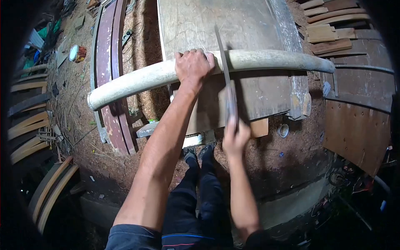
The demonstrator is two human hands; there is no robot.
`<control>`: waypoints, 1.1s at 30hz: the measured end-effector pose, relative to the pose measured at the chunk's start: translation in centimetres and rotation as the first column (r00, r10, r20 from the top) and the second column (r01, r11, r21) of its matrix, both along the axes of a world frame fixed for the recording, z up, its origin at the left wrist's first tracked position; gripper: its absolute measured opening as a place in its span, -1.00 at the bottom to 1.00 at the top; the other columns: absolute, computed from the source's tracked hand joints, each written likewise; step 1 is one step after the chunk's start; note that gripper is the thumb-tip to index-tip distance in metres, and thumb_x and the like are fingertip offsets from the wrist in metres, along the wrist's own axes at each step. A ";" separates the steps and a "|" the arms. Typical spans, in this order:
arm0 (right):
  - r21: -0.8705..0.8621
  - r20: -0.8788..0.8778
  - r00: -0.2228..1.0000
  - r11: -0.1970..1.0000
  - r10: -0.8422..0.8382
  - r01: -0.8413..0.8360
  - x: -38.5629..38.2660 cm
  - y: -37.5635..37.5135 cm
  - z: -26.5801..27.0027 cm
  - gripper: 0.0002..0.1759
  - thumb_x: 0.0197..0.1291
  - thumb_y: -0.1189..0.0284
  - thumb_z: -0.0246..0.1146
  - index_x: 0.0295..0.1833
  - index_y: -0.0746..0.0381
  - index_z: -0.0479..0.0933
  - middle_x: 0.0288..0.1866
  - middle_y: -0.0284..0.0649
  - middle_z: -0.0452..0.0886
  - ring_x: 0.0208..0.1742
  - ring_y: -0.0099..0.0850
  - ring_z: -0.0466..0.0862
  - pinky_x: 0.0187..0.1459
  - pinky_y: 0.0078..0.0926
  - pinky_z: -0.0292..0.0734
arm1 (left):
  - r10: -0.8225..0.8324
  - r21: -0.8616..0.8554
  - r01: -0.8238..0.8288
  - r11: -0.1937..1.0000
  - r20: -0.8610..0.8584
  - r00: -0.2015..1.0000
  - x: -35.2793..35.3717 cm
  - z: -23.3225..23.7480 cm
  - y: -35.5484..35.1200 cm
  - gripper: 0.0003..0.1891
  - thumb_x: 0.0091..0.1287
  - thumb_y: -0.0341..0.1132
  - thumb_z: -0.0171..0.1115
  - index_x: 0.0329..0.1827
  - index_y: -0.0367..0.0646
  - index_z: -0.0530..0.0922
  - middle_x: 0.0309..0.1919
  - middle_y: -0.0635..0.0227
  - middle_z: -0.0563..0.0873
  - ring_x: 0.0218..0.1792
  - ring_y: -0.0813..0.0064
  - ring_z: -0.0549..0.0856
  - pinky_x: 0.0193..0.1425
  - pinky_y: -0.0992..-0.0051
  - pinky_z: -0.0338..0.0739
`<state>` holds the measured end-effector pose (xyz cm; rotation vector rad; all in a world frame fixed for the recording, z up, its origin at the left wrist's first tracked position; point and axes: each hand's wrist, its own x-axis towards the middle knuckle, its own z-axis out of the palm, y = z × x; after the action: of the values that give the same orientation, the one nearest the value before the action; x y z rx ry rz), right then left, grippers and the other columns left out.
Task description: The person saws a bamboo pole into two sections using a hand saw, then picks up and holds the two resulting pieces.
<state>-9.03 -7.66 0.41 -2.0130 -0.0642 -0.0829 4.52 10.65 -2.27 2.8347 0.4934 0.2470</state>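
A long pale pole (137, 83) lies across a wooden worktable (254, 93), its left end reaching past the table over a maroon plank. My left hand (193, 65) is wrapped over the top of the pole near its middle. Just to the right, a handsaw (221, 48) crosses the pole, its blade pointing away from me. My right hand (236, 135) grips the saw's handle, nearer to me than the table's front edge. The hand and handle are slightly blurred. Whether the blade has cut into the pole cannot be made out.
Maroon planks (109, 50) stand left of the table. A paint can (78, 53) sits on the ground farther left. Curved wood pieces (31, 125) line the left side, and cut boards (327, 33) lie at the upper right. A brown panel (354, 133) is at the right.
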 end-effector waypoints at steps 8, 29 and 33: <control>0.117 -0.183 0.982 0.991 -0.043 0.065 -6.7 -5.4 3.4 -0.59 0.37 0.35 0.16 -0.55 0.31 0.44 -0.71 -0.38 0.41 -0.67 -0.63 0.42 -0.59 -0.53 0.27 | 0.050 0.000 -0.050 0.999 -0.083 0.995 0.5 0.4 0.0 -0.52 0.30 -0.03 -0.05 -0.41 -0.18 0.75 -0.41 0.00 0.76 -0.36 0.11 0.77 0.10 0.16 0.47; 0.086 -0.137 0.990 0.995 -0.029 0.041 -2.8 -2.4 2.3 -0.66 0.32 0.33 0.26 -0.47 0.32 0.59 -0.74 -0.19 0.45 -0.70 -0.53 0.50 -0.60 -0.44 0.32 | 0.072 -0.005 -0.074 0.997 -0.161 0.984 0.6 1.0 -0.2 -0.50 0.31 0.03 -0.04 -0.31 -0.17 0.76 -0.35 0.03 0.77 -0.26 0.12 0.77 0.16 0.18 0.44; 0.096 -0.151 0.988 0.995 -0.023 0.038 -3.0 -2.0 2.6 -0.57 0.38 0.36 0.19 -0.57 0.30 0.39 -0.72 -0.44 0.28 -0.64 -0.68 0.27 -0.59 -0.52 0.15 | 0.071 -0.009 -0.073 0.997 -0.119 0.990 0.6 0.7 -0.3 -0.51 0.32 0.02 -0.05 -0.30 -0.17 0.76 -0.39 -0.01 0.76 -0.29 0.09 0.77 0.14 0.16 0.45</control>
<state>-12.07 -9.69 3.04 -1.9155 0.0648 0.0449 5.13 10.32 -1.57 2.8335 0.6204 0.0881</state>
